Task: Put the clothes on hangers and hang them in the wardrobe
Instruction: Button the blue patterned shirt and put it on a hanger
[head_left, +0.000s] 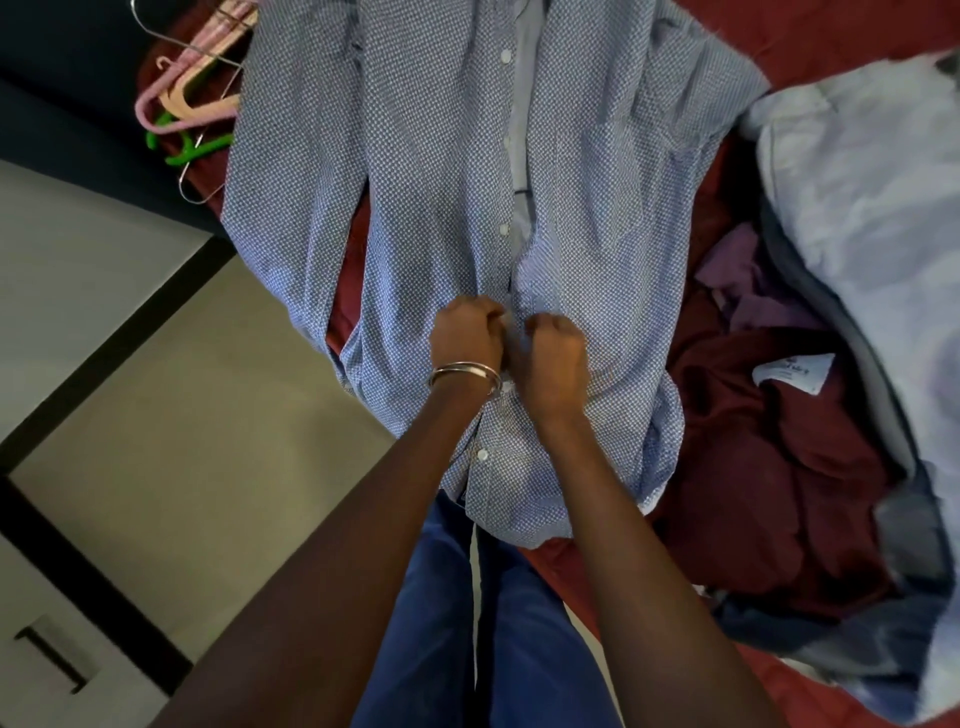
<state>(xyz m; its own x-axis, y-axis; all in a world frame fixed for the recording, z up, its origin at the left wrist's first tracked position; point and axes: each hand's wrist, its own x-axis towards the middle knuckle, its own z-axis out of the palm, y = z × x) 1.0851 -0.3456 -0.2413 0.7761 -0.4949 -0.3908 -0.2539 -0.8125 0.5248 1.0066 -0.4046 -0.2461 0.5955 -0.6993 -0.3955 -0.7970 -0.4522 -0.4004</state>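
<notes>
Bed (727, 218), dark red sheet, filling the upper and right part of the view; pale floor (182, 415) with dark lines at 8 to 9 o'clock.

Shirt (441, 182): blue-and-white fine pattern, button-front, laid flat on the bed from 12 o'clock down to the centre, hem toward the person. White buttons run down the front strip; the upper part lies open and shows the pale lining.

Left hand (467, 338): at centre, fingers curled, pinching the left edge of the shirt front. Metal bangles (465, 375) sit on its wrist.

Right hand (553, 358): just beside the left, at centre, fingers curled, pinching the right edge of the shirt front. The two hands nearly touch at the button line; the fingertips themselves are hidden behind the knuckles.

Hangers (192, 98): a loose pile at 11 o'clock on the bed corner, touching the shirt's left sleeve. Pink, peach and green plastic ones, plus thin wire ones.

Maroon garment (753, 467): crumpled at 4 o'clock, just beside the shirt, a white label (792, 371) showing.

Purple cloth (748, 280): bunched at 3 o'clock, above the maroon garment.

Pale bedding (857, 208): heaped at 2 to 4 o'clock, with dark blue-grey edging.

Blue jeans (467, 623): the person's legs, at 6 o'clock, against the bed edge.
</notes>
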